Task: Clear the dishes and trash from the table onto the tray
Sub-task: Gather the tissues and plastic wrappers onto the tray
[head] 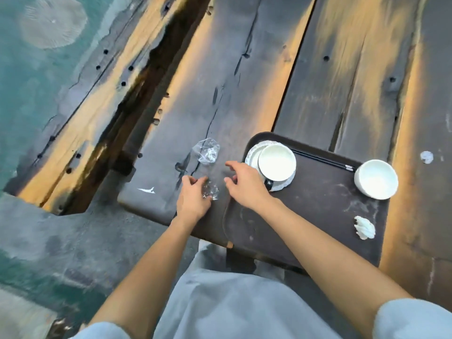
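A dark brown tray (318,204) lies on the wooden table near its front edge. On it stand a white bowl (276,163) stacked on a white scalloped plate (252,155), black chopsticks (322,159), a second white bowl (376,179) at the right rim and a crumpled white napkin (364,227). Left of the tray, a crumpled clear plastic wrapper (206,151) lies on the table. My left hand (193,196) closes on another clear plastic scrap (210,190). My right hand (244,183) hovers beside it, fingers spread, holding nothing.
The table (342,69) is made of dark, worn planks with gaps between them. A small white scrap (426,157) lies on the wood right of the tray. A white smear (148,190) marks the near left corner. A long bench (85,106) runs along the left.
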Available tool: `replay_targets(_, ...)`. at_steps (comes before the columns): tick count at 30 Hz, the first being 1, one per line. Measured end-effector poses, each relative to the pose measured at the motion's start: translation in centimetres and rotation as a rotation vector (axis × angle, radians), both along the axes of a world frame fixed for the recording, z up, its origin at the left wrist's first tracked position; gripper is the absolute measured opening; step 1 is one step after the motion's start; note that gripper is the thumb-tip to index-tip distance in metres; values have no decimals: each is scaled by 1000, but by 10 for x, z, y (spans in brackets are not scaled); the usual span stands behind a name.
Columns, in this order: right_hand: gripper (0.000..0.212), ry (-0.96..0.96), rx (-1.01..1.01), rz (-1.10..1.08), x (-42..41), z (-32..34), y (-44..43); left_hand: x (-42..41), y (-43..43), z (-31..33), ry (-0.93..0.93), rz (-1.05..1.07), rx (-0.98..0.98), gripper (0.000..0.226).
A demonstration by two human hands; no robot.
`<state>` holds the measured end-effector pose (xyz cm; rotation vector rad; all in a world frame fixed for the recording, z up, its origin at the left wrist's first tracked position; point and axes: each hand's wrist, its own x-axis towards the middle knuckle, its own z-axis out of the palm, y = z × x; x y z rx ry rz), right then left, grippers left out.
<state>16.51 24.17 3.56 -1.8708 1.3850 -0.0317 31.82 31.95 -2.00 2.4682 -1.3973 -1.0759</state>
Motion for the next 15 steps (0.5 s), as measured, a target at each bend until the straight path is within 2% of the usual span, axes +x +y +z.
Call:
replay_targets(3,52,115,-34,50,22,-8,-26,16,-4,-2,36,76,-57,18)
replay_targets(5,55,162,-58,103,38,-13,-42,27,-6,0,115,184,-67,5)
replay_targets(11,56,186,-71,163,84,-30,-76,61,1,-1,456,530,-68,8)
replay_targets(15,66,232,-63,346,98,-39,-90,74,-3,12,571,636,-94,13)
